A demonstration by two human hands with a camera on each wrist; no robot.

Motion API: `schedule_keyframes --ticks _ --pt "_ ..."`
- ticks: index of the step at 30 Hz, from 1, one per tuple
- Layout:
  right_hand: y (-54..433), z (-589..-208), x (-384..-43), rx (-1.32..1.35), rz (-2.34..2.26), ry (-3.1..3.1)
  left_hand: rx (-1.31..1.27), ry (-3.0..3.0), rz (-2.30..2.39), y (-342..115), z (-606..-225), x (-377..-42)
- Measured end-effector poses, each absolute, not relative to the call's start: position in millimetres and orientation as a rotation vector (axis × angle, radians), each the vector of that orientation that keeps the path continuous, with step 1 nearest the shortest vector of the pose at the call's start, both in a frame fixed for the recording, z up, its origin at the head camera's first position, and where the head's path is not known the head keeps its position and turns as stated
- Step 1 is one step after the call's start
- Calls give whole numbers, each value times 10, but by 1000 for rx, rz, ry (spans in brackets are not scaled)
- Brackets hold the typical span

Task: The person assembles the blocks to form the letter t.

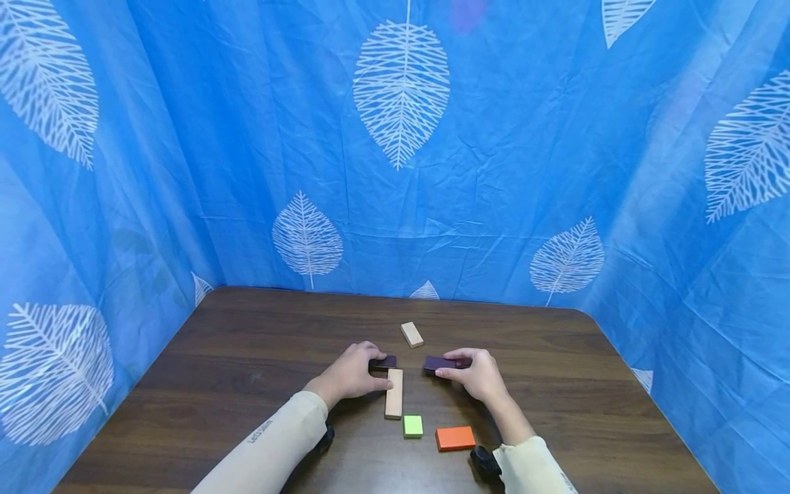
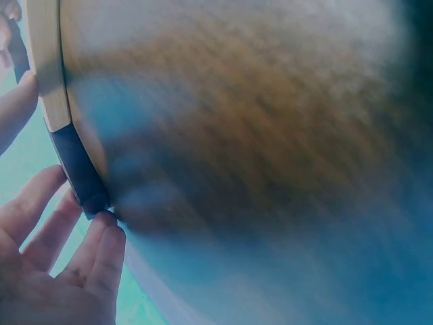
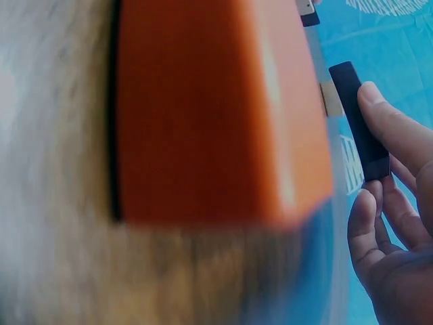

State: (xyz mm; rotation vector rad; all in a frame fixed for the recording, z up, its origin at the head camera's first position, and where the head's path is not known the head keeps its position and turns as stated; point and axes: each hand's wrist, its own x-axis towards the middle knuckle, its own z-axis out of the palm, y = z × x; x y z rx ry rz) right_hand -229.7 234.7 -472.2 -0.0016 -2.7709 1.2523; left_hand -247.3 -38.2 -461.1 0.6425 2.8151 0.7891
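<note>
My left hand (image 1: 350, 372) curls its fingers at the left end of a dark purple block (image 1: 387, 362). Its thumb touches the side of a long pale wooden block (image 1: 393, 401), whose far end meets that dark block. In the left wrist view, fingertips (image 2: 101, 223) rest at the dark block's end (image 2: 80, 166). A second dark purple block (image 1: 434, 364) is pinched between the thumb and fingers of my right hand (image 1: 476, 374). The right wrist view shows this block (image 3: 360, 122) tilted, with the thumb on its side.
A short pale wooden block (image 1: 411, 334) lies beyond the hands. Nearer me are a lime green square block (image 1: 413, 426) and an orange block (image 1: 455, 438), which fills much of the right wrist view. Blue leaf-patterned cloth (image 1: 395, 206) hangs around the brown table (image 1: 278, 329).
</note>
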Motion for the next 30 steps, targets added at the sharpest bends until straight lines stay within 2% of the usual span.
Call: schedule_keyframes --ticks 30 --pt "1931 -4667 -2462 47 1235 -2828 611 2800 784 -373 -4564 -2467"
